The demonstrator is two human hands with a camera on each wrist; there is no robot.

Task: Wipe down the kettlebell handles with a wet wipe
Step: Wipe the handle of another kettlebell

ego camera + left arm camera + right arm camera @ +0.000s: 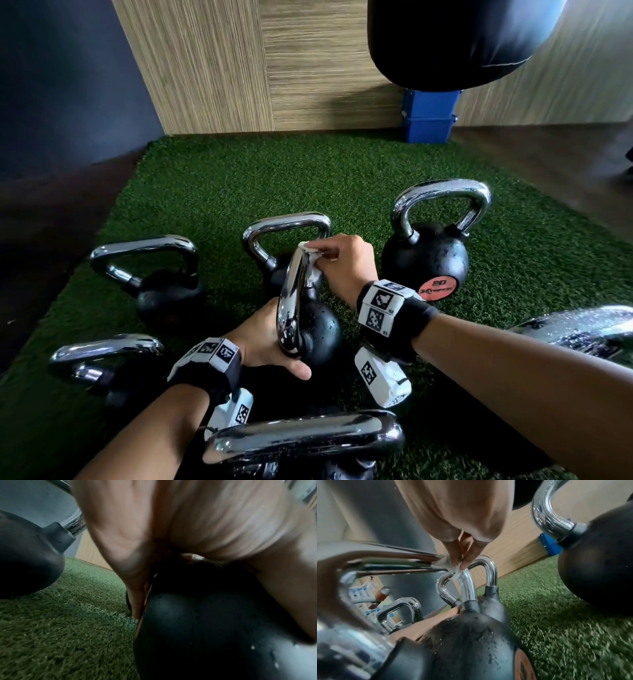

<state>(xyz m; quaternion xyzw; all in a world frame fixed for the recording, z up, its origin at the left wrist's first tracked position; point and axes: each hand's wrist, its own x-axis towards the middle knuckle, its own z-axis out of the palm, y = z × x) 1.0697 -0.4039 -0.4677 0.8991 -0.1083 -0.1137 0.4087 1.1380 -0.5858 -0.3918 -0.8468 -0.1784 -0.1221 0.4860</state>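
Observation:
A black kettlebell with a chrome handle stands in the middle of the green turf, its handle edge-on to me. My left hand grips it low, the palm lying over the black ball and the thumb across the front. My right hand pinches a crumpled white wet wipe against the top bend of the handle. In the right wrist view the fingers press the wipe onto the chrome bar. Water drops dot the ball.
Several more kettlebells ring it: a 20-marked one at right, one behind, two at left, one near me, one at far right. A black punching bag hangs above a blue box.

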